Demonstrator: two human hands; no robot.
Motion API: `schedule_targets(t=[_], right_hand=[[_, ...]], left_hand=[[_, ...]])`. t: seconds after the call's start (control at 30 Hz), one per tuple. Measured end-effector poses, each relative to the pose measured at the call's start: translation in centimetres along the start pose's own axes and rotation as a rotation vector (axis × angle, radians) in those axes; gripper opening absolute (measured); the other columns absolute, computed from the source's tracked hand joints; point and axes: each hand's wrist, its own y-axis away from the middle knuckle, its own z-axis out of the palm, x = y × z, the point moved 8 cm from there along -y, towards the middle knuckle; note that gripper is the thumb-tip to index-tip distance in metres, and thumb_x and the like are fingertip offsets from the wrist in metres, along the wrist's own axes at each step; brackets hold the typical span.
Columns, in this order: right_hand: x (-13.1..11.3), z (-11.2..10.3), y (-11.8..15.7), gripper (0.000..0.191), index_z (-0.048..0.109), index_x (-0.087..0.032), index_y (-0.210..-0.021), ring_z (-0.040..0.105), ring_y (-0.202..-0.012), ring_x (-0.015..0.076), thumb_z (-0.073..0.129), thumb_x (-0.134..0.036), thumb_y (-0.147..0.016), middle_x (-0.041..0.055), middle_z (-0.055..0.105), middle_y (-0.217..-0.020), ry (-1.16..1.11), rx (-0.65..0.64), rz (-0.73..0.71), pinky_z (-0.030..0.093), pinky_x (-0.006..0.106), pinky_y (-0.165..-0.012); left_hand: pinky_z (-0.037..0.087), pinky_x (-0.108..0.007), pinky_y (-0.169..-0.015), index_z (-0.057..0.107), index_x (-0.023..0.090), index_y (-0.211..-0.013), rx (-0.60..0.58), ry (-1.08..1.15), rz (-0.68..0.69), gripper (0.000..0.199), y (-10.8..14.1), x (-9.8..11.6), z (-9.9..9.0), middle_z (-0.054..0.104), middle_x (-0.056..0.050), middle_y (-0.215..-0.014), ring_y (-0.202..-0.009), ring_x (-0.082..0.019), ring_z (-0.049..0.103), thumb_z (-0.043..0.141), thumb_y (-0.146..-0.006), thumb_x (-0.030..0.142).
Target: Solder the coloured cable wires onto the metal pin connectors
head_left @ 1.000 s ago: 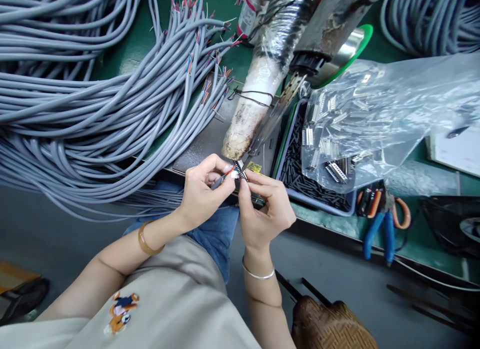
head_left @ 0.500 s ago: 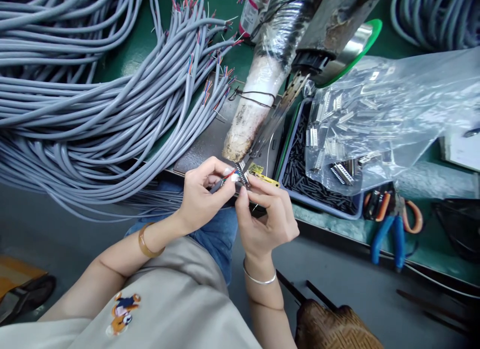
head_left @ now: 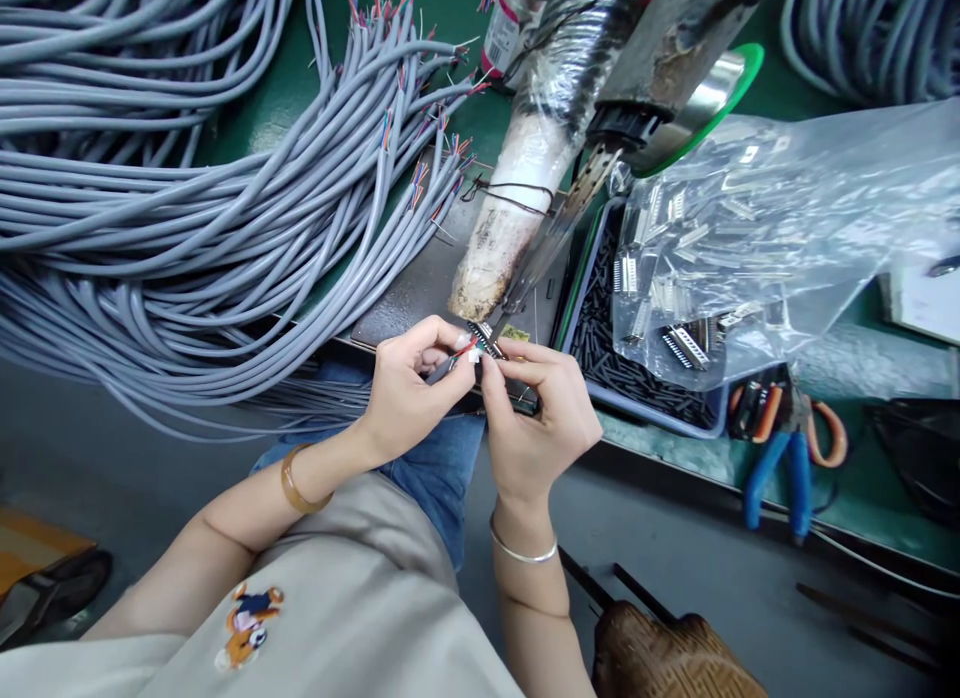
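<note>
The left hand [head_left: 420,378] is pinching a thin grey cable [head_left: 442,369] between thumb and fingers, with a short red insulated wire [head_left: 466,347] showing at its end. The right hand [head_left: 541,413] is keeping its thumb and forefinger narrowly together at the near end of a small black-and-silver multi-pin connector [head_left: 481,336]; whether they are gripping it or something finer, I cannot tell. The connector is sitting between the two hands, just beyond their fingertips. A long, narrow metal tip [head_left: 553,218] is slanting down to it from the far right, beside a stained white wrapped tube [head_left: 501,233]; contact is too small to tell.

Compared with half a second ago, the yellow strip that was showing beyond the right forefinger is now showing only as a small patch [head_left: 515,333], and the curved pale strand beside it is no longer standing out. The left hand is holding much the same pinch.

A large bundle of grey cables [head_left: 225,228] with bared coloured ends is lying at left. At right, a blue plastic tray [head_left: 652,412] is holding short black tubes [head_left: 600,343], and a clear plastic bag [head_left: 757,218] of connectors is resting partly over it. Blue-handled pliers [head_left: 780,478] are lying just beside the tray's near right corner.
</note>
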Motion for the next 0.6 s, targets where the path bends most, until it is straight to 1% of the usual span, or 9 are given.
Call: schedule_targets(t=[0.1,0.17,0.33,0.4,0.47,0.6], right_hand=[[-0.3,0.0,-0.4,0.014,0.068,-0.022,-0.086,0.075,-0.088,0.0148,0.076,-0.011,-0.086,-0.0009,0.078,-0.093,-0.013,0.005,0.002,0.061,0.031,-0.081],[-0.6,-0.2,-0.4,0.015,0.068,-0.022,-0.086,0.075,-0.087,0.0144,0.078,-0.011,-0.085,-0.0011,0.078,-0.093,-0.013,0.025,-0.006,0.061,0.03,-0.081],[-0.6,-0.3,0.2,0.016,0.067,-0.023,-0.086,0.076,-0.085,0.015,0.078,-0.011,-0.084,-0.0004,0.079,-0.095,-0.023,0.036,-0.019,0.062,0.03,-0.079],[-0.5,-0.2,0.4,0.016,0.066,-0.023,-0.087,0.076,-0.085,0.0147,0.077,-0.01,-0.084,-0.0003,0.079,-0.096,-0.023,0.032,-0.029,0.062,0.03,-0.08],[-0.5,-0.2,0.6,0.017,0.066,-0.023,-0.087,0.076,-0.085,0.0145,0.077,-0.01,-0.084,0.0,0.08,-0.096,-0.019,0.028,-0.041,0.062,0.03,-0.08],[-0.6,-0.2,0.6,0.017,0.066,-0.022,-0.088,0.077,-0.085,0.0143,0.077,-0.01,-0.085,0.0009,0.08,-0.097,0.002,0.024,-0.062,0.063,0.029,-0.081]], left_hand=[[0.044,-0.015,-0.051,0.065,0.017,-0.078,0.018,0.015,0.046,0.008,-0.1,0.6,-0.1,0.065,0.002,-0.072,-0.053,-0.004,0.054,0.072,-0.082,0.016],[0.045,-0.015,-0.051,0.065,0.017,-0.079,0.018,0.041,0.048,0.008,-0.1,0.9,-0.1,0.066,0.002,-0.073,-0.053,-0.004,0.055,0.072,-0.081,0.016],[0.045,-0.014,-0.048,0.063,0.016,-0.077,0.024,0.137,-0.101,0.017,0.0,-0.1,0.0,0.066,0.002,-0.072,-0.051,-0.004,0.053,0.079,-0.077,0.022],[0.043,-0.014,-0.047,0.062,0.016,-0.077,0.028,0.147,-0.136,0.018,0.1,-0.5,0.0,0.065,0.003,-0.071,-0.05,-0.003,0.052,0.079,-0.077,0.023],[0.044,-0.014,-0.048,0.062,0.017,-0.077,0.031,0.13,-0.129,0.017,0.2,-0.6,0.0,0.065,0.003,-0.072,-0.051,-0.003,0.053,0.078,-0.077,0.023],[0.047,-0.014,-0.052,0.063,0.016,-0.077,0.031,0.091,-0.072,0.012,0.2,-0.2,0.0,0.067,0.002,-0.072,-0.056,-0.005,0.059,0.074,-0.078,0.019]])
